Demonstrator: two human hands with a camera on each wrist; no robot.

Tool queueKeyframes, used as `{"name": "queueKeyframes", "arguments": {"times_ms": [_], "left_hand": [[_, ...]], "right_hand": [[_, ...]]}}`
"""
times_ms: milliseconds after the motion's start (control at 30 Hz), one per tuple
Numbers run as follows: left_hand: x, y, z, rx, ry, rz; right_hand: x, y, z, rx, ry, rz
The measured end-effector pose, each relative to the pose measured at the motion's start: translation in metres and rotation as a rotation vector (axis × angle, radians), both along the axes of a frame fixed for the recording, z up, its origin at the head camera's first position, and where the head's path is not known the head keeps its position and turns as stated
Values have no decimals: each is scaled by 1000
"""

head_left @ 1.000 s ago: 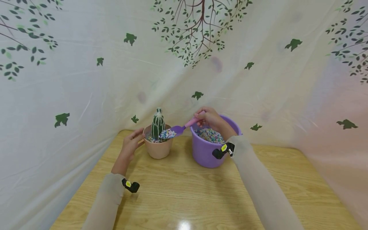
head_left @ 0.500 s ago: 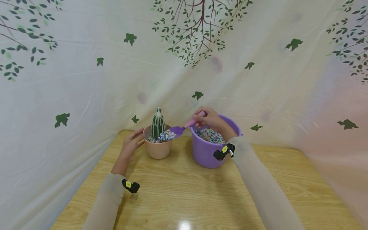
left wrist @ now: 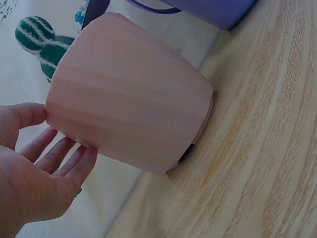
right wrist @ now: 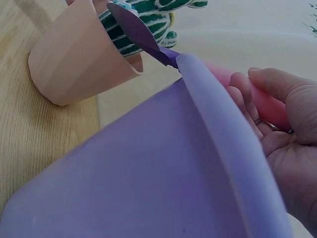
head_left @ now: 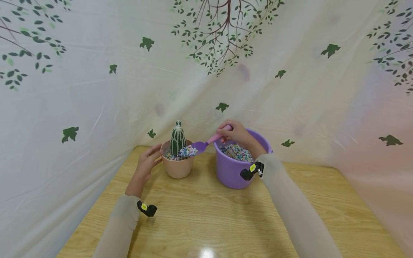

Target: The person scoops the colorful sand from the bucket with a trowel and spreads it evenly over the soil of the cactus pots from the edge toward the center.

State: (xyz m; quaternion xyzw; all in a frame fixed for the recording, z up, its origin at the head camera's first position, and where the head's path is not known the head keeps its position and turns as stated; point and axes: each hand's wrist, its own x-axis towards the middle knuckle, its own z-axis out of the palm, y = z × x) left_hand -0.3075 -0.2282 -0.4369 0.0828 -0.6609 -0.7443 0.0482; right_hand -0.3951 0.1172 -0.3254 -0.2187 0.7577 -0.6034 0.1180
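Observation:
My right hand point(head_left: 235, 133) grips the pink handle of a small garden trowel point(head_left: 199, 147) with a purple blade. The blade, heaped with pastel beads point(head_left: 188, 151), is over the near rim of a peach plant pot point(head_left: 177, 168). Striped green cactus point(head_left: 177, 139) stands upright in the pot, with more beads round its base. My left hand point(left wrist: 39, 173) touches the pot's left side near the rim, its fingertips and thumb against the outer wall. In the right wrist view, the purple bucket point(right wrist: 133, 168) hides part of the trowel's handle.
Purple bucket holds many pastel beads point(head_left: 237, 152) and stands right of the pot, under my right forearm. Both stand near the back edge of a wooden table point(head_left: 200, 211). A pale curtain point(head_left: 193, 89) printed with leaves hangs behind and at both sides.
Almost nothing differs. The trowel's blade has turned slightly over the pot, the beads still heaped on it. My left hand has stayed at the pot.

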Motion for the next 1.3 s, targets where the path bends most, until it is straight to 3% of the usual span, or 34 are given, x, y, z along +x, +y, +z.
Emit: {"name": "queueKeyframes", "arguments": {"times_ms": [267, 600, 900, 1300], "left_hand": [[0, 3, 0, -22, 3, 19], [-2, 5, 1, 16, 9, 24], [4, 7, 0, -14, 20, -30], [0, 4, -5, -9, 11, -4]], "right_hand": [[1, 0, 0, 1, -8, -2], [2, 1, 5, 16, 0, -1], [2, 1, 3, 12, 20, 0], [1, 2, 4, 7, 1, -2]]}}
